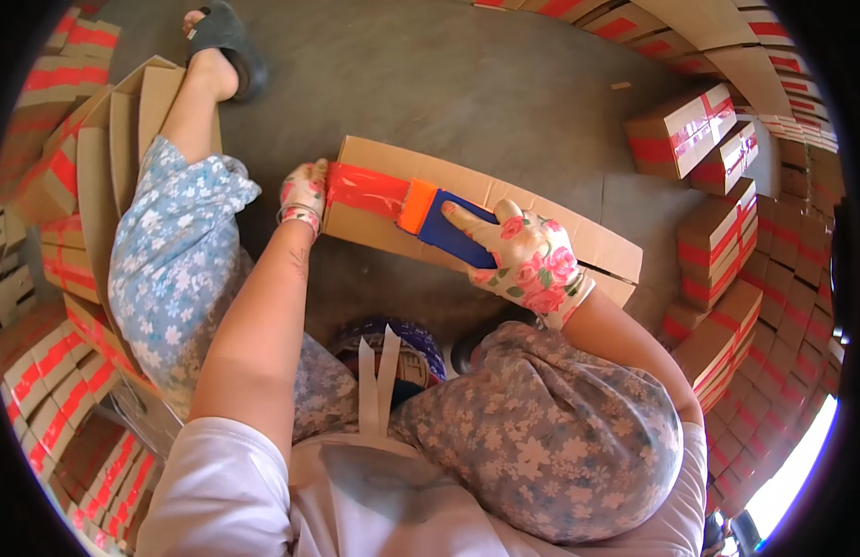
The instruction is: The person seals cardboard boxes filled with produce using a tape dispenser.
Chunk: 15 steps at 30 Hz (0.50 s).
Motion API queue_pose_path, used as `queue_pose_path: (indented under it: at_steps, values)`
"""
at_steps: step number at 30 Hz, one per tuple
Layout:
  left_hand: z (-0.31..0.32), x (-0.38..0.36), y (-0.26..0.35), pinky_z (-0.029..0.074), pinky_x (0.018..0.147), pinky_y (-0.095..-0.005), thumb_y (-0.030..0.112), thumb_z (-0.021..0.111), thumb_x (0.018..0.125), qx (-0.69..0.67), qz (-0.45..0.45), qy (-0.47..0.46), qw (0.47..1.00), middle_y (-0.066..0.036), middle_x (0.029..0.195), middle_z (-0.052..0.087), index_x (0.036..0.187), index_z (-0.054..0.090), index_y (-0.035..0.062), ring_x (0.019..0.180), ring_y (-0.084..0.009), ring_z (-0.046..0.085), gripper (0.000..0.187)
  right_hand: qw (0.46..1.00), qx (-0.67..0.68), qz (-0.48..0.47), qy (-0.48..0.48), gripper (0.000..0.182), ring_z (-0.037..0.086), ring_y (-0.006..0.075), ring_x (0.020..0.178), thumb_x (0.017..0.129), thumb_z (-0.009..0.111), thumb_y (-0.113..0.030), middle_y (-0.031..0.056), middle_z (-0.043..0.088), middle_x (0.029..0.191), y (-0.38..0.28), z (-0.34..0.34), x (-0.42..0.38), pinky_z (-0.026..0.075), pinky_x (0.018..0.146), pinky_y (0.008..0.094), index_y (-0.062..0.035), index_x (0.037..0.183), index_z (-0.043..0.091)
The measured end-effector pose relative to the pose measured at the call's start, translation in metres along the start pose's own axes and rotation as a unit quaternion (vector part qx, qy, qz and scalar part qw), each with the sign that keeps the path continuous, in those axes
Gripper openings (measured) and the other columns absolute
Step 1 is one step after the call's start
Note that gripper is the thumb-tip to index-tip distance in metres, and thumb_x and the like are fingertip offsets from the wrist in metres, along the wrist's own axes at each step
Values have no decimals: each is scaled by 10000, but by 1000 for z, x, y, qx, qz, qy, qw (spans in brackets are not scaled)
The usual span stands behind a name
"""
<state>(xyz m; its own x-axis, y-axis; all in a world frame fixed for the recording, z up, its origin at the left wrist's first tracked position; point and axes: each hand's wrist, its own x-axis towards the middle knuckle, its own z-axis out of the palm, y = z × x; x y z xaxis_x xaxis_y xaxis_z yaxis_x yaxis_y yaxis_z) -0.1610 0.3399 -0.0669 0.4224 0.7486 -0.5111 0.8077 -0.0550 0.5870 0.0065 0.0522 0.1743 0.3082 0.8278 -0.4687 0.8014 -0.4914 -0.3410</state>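
Observation:
A long, narrow cardboard box [448, 174] lies across the middle of the view, tilted down to the right. Red tape [365, 189] covers the left part of its near face. My left hand [303, 190], in a flowered glove, is closed at the box's left end, by the start of the tape. In a matching glove, my right hand [532, 255] grips a blue and orange tape dispenser [459, 232], its index finger stretched along the top. The dispenser's orange edge rests against the box where the red strip stops. My right palm hides part of the dispenser.
Red-taped cartons [682, 130] stand on the floor to the right, before a high stack of boxes [782, 269]. Flat cardboard sheets [100, 176] and more taped boxes [68, 381] line the left. My sandalled foot [227, 56] is on the concrete floor [430, 74].

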Motion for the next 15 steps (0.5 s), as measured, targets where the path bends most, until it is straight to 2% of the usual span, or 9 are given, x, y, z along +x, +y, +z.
queue_pose_path:
  at_steps: [1, 4, 5, 6, 7, 9, 11, 12, 15]
  values:
    - [11, -2, 0, 505, 772, -414, 405, 584, 950, -232, -43, -108, 966, -160, 934, 715, 1026, 677, -4, 806, -337, 653, 426, 1000, -1, -8, 9, 711, 660, 332, 828, 796, 671, -331, 200, 571, 1021, -1, 3, -2, 549, 680, 420, -315, 1459, 417]
    - [1, -3, 11, 504, 812, -450, 415, 575, 954, -352, -179, -219, 892, -169, 1020, 714, 1099, 657, 12, 889, -381, 671, 436, 1000, 8, 3, -9, 706, 662, 331, 823, 790, 666, -312, 203, 571, 1020, 1, 2, -2, 550, 672, 424, -311, 1454, 426]
    - [-12, -9, 24, 498, 847, -453, 430, 564, 956, 55, -49, -229, 971, -193, 1079, 692, 1141, 633, 12, 958, -387, 662, 462, 1000, 12, -5, -7, 706, 663, 332, 821, 788, 664, -305, 206, 571, 1020, 1, 3, -2, 550, 669, 426, -309, 1453, 427]
    - [-20, -12, 36, 493, 882, -455, 444, 554, 958, 451, 89, -194, 866, -217, 1138, 671, 1184, 610, 13, 1026, -393, 654, 490, 1000, 12, -5, -3, 706, 663, 332, 821, 788, 664, -305, 206, 571, 1020, 1, 0, -1, 550, 669, 426, -309, 1453, 427]
    - [-22, -5, 43, 493, 882, -455, 444, 554, 958, 452, 92, -193, 866, -217, 1138, 671, 1184, 610, 13, 1026, -393, 654, 490, 1000, 27, -8, -9, 711, 663, 332, 815, 783, 666, -301, 207, 571, 1018, 2, -4, 0, 550, 663, 426, -306, 1453, 428]
    - [-22, 8, 59, 470, 948, -450, 517, 527, 945, 209, 40, -147, 966, -249, 1258, 601, 1289, 526, 21, 1123, -402, 609, 604, 999, 50, 2, -12, 716, 663, 331, 810, 778, 669, -297, 209, 570, 1015, 3, 0, -2, 549, 657, 425, -303, 1453, 429]
    - [-13, -30, 88, 461, 960, -454, 544, 507, 941, 132, 84, -100, 983, -253, 1282, 582, 1322, 496, 38, 1142, -411, 591, 633, 993, 37, -51, 101, 712, 638, 316, 704, 691, 668, -231, 167, 566, 897, 6, 9, -2, 532, 607, 406, -287, 1387, 531]
    - [-10, -59, 108, 453, 972, -457, 570, 487, 938, 44, 119, -40, 991, -258, 1305, 563, 1354, 467, 55, 1162, -420, 572, 663, 994, 52, -57, 76, 704, 639, 319, 752, 720, 681, -236, 173, 564, 940, 8, 7, -4, 537, 628, 397, -284, 1401, 512]
    - [-10, -93, 127, 471, 951, -456, 573, 453, 953, 198, 120, 51, 971, -248, 1299, 568, 1421, 389, 125, 1144, -408, 587, 651, 995, 63, -64, 33, 701, 637, 317, 822, 754, 706, -258, 179, 558, 999, 31, 16, -24, 538, 674, 401, -281, 1419, 485]
